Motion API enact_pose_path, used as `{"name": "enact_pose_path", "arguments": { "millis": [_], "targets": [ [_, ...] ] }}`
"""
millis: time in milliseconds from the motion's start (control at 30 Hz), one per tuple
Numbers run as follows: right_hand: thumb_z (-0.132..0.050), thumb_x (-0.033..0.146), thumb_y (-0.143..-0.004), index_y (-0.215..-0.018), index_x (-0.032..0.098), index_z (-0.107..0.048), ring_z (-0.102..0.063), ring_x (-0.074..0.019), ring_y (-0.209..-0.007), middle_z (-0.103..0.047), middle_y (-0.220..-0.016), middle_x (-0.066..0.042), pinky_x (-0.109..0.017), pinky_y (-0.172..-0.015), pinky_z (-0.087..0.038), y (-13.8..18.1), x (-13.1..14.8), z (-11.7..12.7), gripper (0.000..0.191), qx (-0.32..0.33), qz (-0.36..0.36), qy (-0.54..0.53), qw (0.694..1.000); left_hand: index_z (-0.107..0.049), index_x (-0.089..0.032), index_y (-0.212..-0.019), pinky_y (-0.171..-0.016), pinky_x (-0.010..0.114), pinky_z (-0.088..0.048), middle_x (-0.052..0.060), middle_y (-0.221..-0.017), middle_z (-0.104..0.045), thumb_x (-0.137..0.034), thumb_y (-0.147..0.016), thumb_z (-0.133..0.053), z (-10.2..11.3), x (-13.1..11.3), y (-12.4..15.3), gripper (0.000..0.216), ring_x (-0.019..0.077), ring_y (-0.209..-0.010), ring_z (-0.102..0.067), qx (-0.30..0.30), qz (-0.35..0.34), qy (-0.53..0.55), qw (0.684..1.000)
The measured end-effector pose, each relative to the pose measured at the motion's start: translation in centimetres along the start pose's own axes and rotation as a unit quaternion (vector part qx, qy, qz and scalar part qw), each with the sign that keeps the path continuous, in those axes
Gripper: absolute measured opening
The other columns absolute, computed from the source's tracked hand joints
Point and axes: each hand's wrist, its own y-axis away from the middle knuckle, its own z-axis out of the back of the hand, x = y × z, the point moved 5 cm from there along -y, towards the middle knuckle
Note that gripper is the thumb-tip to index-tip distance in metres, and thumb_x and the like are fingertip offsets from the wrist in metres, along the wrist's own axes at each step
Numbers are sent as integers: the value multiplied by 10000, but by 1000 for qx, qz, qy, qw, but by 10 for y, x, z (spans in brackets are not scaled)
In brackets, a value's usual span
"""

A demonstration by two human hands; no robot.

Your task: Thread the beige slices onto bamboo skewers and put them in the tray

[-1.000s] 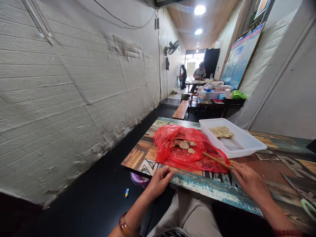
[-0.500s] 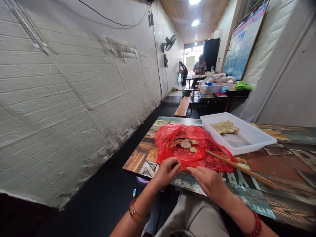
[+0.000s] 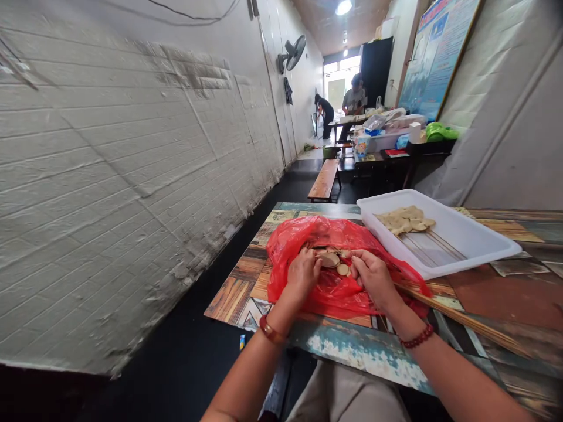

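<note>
A red plastic bag lies open on the patterned table, with several round tan slices inside. My left hand rests on the bag's near side, fingers curled at the slices. My right hand is beside it, fingers bent and pinching at a small slice. What either hand holds is hard to make out. A bundle of bamboo skewers lies on the table to the right of my right hand.
A white plastic tray with tan slices and skewers stands behind the bag on the right. A wooden bench and a cluttered table stand farther down the narrow room, where two people are. A white brick wall runs along the left.
Both hands have moved forward from the table's near edge into the red bag. My right hand left the skewers and came left. The camera tilted down.
</note>
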Motion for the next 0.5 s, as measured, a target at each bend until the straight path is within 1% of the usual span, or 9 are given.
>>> {"name": "enact_pose_path", "arguments": {
  "millis": [67, 167, 333, 433, 500],
  "targets": [
    [-581, 374, -783, -848, 170, -637, -338, -52, -347, -485, -464, 73, -155, -334, -239, -7, -6, 4, 221, -8, 0, -1, 1000, -578, -149, -932, -770, 308, -406, 115, -968, -575, -259, -867, -471, -6, -3, -11, 167, 213, -910, -543, 14, -2, -81, 997],
    [-577, 382, -790, -867, 172, -635, -347, -55, -358, -491, -481, 71, -157, -343, -247, -13, -13, 14, 231, -26, -6, 0, 1000, -574, -158, -950, -744, 298, -411, 112, -986, -570, -290, -866, -488, -16, -4, -23, 179, 211, -900, -548, 43, -3, -129, 991],
    [-567, 416, -804, -900, 175, -626, -343, -57, -369, -480, -496, 71, -163, -354, -253, -16, -16, 21, 267, -29, -27, 21, 999, -587, -191, -933, -718, 281, -413, 68, -980, -572, -229, -850, -507, -28, -1, -27, 121, 186, -864, -553, 60, -32, -125, 990],
    [-567, 422, -805, -912, 174, -614, -342, -55, -368, -479, -506, 71, -164, -348, -247, -16, -17, 20, 275, -32, -45, 19, 998, -594, -205, -897, -697, 275, -410, 53, -939, -574, -201, -856, -482, -29, 1, -25, 120, 172, -830, -547, 51, -49, -102, 992],
    [-572, 423, -803, -921, 179, -607, -339, -53, -368, -475, -509, 74, -163, -347, -246, -16, -19, 19, 274, -33, -51, 20, 998, -591, -202, -856, -692, 275, -405, 51, -904, -572, -188, -855, -470, -28, 1, -25, 122, 167, -807, -537, 36, -58, -66, 995]
  ]
}}
